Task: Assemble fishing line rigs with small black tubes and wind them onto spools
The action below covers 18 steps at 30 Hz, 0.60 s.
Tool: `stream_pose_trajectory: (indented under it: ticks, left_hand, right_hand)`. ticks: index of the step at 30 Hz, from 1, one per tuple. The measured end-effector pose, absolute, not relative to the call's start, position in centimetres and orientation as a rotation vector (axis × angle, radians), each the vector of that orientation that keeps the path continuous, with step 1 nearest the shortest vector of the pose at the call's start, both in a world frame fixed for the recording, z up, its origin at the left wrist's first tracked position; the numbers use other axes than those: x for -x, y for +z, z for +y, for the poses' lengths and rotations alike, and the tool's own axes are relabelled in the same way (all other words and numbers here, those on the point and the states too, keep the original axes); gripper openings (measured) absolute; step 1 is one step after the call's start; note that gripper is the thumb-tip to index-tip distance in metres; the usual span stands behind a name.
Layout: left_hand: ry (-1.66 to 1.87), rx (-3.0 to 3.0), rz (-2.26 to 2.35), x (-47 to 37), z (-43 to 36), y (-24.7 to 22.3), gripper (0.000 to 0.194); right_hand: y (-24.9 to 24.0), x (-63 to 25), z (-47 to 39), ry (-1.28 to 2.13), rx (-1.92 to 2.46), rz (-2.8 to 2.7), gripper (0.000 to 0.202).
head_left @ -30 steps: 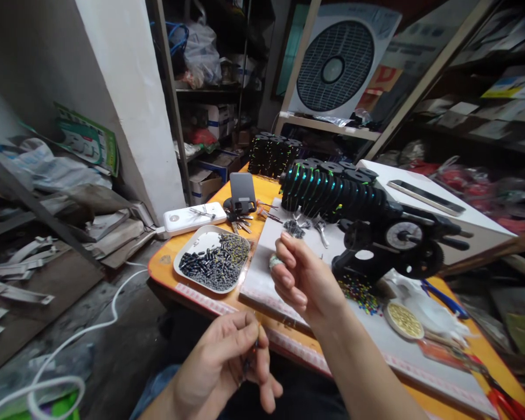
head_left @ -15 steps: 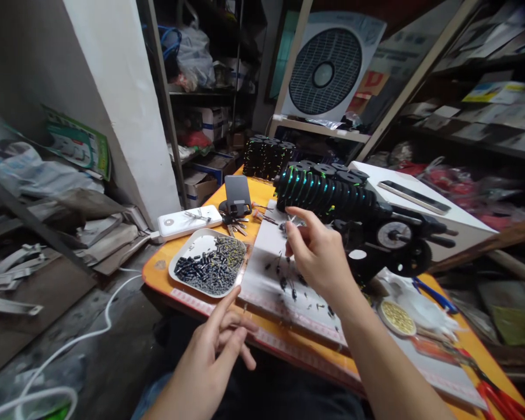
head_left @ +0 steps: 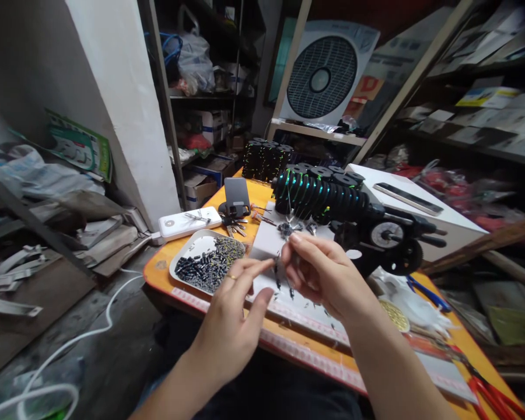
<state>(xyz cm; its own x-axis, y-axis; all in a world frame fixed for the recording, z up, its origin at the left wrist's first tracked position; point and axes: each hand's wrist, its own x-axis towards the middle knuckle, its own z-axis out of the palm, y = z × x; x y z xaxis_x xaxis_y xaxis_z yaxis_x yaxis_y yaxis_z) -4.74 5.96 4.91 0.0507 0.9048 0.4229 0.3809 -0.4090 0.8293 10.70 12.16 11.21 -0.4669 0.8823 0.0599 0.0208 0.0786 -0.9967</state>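
Note:
My right hand (head_left: 326, 274) is closed in a pinch above the pale board (head_left: 262, 242). A thin, clear line (head_left: 289, 195) runs down to its fingertips from the rack of black spools (head_left: 321, 189). My left hand (head_left: 236, 309) is open, index finger stretched toward the right fingertips and thumb apart. Small dark weights with fine wires (head_left: 278, 280) lie or hang just beyond the left fingertips; whether they are touched I cannot tell. Left of that hand sits a white tray (head_left: 175, 269) of small dark cylinders and grey bits, partly hidden by the fingers.
A phone stand (head_left: 237, 195), keys (head_left: 234, 226) and a white power strip (head_left: 188, 221) are at the back left. On the right are a round dish of gold beads (head_left: 396, 315), red-handled scissors (head_left: 494, 396) and a white box (head_left: 459, 224) bearing a phone (head_left: 406, 198).
My right hand has come down and nearer, from the spools toward the board. My left hand has risen forward and right, its fingers now close to the right hand.

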Motion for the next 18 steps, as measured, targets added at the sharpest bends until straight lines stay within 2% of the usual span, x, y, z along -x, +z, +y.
stream_pose_trajectory:
  ticks: [3, 9, 18]
  left_hand:
    - [1.33, -1.845, 1.212, 3.2, 7.4, 5.5, 0.028]
    - [1.277, -1.735, 1.121, 2.4, 6.7, 4.6, 0.027]
    - [1.112, -0.806, 0.569, 2.2, 2.8, 2.2, 0.036]
  right_hand:
    - [11.3, -10.5, 11.5, 1.787, 0.746, -1.295, 0.032]
    - [10.4, -10.2, 11.4, 1.964, 0.711, -1.103, 0.031]
    - [8.1, -9.7, 11.6, 2.082, 0.725, -0.976, 0.044]
